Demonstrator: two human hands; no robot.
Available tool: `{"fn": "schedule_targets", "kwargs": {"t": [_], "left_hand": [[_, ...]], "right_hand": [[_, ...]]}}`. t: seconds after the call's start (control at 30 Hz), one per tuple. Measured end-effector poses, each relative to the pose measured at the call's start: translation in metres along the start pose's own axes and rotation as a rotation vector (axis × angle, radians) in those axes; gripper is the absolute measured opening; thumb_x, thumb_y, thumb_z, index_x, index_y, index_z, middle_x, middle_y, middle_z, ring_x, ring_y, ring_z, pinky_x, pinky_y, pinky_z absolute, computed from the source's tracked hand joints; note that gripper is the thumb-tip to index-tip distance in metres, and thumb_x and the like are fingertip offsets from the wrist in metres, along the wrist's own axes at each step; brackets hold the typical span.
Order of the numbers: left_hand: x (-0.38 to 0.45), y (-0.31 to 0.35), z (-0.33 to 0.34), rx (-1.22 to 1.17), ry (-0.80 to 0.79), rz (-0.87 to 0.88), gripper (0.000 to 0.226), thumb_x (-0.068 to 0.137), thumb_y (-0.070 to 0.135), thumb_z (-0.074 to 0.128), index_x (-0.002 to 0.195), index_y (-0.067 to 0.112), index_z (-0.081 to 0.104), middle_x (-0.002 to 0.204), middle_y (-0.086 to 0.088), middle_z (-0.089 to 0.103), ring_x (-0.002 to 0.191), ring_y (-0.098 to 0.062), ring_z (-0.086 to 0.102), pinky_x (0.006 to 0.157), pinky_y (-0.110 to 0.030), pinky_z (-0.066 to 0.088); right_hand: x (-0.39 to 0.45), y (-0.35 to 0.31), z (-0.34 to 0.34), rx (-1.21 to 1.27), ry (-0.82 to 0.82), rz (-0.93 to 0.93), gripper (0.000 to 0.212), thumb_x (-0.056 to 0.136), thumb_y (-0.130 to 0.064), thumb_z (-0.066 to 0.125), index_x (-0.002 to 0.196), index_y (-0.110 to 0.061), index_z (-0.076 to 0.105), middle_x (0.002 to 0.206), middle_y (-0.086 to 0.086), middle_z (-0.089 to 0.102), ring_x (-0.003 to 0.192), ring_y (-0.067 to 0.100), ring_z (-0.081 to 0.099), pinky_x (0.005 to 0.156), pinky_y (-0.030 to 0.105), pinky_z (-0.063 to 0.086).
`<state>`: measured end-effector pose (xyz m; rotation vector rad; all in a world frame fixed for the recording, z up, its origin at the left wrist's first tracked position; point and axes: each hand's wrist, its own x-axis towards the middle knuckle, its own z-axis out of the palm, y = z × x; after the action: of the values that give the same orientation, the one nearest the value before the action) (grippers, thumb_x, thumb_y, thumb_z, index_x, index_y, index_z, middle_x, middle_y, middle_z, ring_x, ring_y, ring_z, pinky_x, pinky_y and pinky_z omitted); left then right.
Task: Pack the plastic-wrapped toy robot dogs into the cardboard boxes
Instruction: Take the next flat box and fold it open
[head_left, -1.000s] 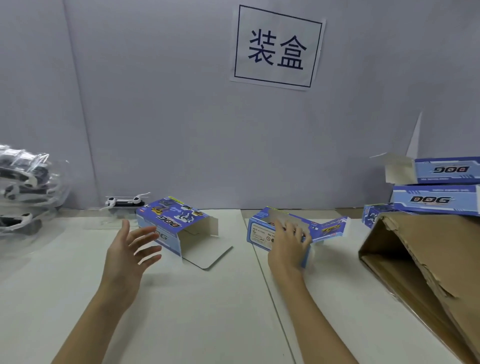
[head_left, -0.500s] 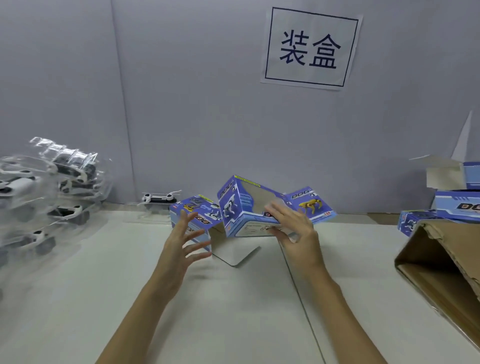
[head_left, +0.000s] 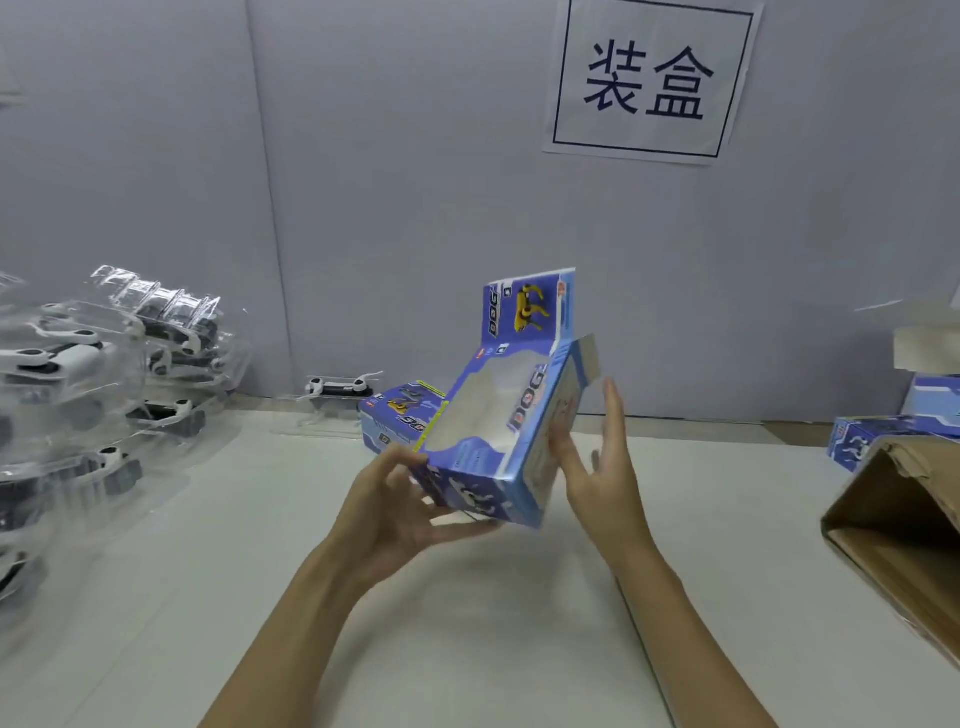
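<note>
While both hands hold it above the tabletop (head_left: 467, 623), the blue windowed box (head_left: 498, 431) is tilted, its printed lid flap (head_left: 530, 312) standing upright. The left hand (head_left: 400, 514) supports the box from below at its near left corner, fingers (head_left: 457, 530) curled under the bottom and thumb on the upper edge. The right hand (head_left: 602, 467) lies against the box's right end, its fingers straight and released rather than clenched. A second blue box (head_left: 400, 415) rests on the tabletop just behind the held one. At left, a pile of plastic-wrapped toy robot dogs (head_left: 104, 384) sits well apart from the boxes; a single wrapped dog (head_left: 340, 387) lies near the wall. At right are a brown carton (head_left: 898, 530) and further blue boxes (head_left: 857, 436). A paper sign (head_left: 649, 78) hangs on the wall.
</note>
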<state>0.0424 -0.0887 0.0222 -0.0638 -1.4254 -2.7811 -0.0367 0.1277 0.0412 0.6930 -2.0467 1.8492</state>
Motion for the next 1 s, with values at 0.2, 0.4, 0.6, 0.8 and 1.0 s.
{"fn": "schedule_targets", "kwargs": {"t": [0.2,0.4,0.6,0.8,1.0], "left_hand": [[0.005,-0.011,0.015,0.310,0.100,0.013,0.063,0.080,0.061,0.077,0.129,0.022,0.070,0.132,-0.016,0.069,0.122,-0.039,0.066,0.104,-0.057,0.054],[0.006,-0.009,0.013,0.436,0.143,0.199,0.072,0.073,0.038,0.082,0.130,0.062,0.045,0.139,0.014,0.054,0.112,-0.016,0.072,0.072,-0.041,0.063],[0.000,-0.011,0.024,0.581,0.109,0.428,0.077,0.082,0.037,0.069,0.143,0.066,0.031,0.161,0.016,0.038,0.131,-0.021,0.061,0.094,-0.048,0.061],[-0.010,-0.009,0.031,0.582,0.127,0.406,0.073,0.087,0.046,0.076,0.142,0.065,0.031,0.141,0.009,0.061,0.115,-0.019,0.071,0.077,-0.034,0.064],[-0.013,-0.004,0.040,0.482,0.146,0.404,0.035,0.084,0.054,0.063,0.117,0.063,0.054,0.120,0.009,0.074,0.104,-0.023,0.076,0.073,-0.034,0.064]], "right_hand": [[0.008,0.007,-0.009,0.391,-0.084,0.222,0.033,0.109,-0.030,0.047,0.140,-0.035,0.058,0.125,-0.005,0.073,0.112,0.014,0.072,0.089,0.030,0.061],[-0.011,0.002,0.014,0.142,-0.120,0.159,0.061,0.088,-0.054,0.074,0.133,-0.022,0.046,0.121,0.001,0.068,0.109,0.021,0.070,0.094,0.042,0.060],[-0.020,-0.005,0.025,0.214,-0.120,-0.025,0.072,0.095,-0.033,0.068,0.151,-0.043,0.024,0.150,-0.009,0.048,0.131,0.012,0.058,0.095,0.025,0.056],[-0.026,-0.011,0.031,0.200,-0.218,-0.027,0.056,0.095,-0.033,0.067,0.140,-0.049,0.038,0.130,-0.027,0.064,0.124,0.002,0.062,0.084,0.012,0.053],[-0.025,-0.022,0.030,0.238,-0.172,0.050,0.048,0.085,-0.075,0.057,0.118,-0.040,0.054,0.116,-0.021,0.071,0.111,0.013,0.071,0.078,0.025,0.062]]}}
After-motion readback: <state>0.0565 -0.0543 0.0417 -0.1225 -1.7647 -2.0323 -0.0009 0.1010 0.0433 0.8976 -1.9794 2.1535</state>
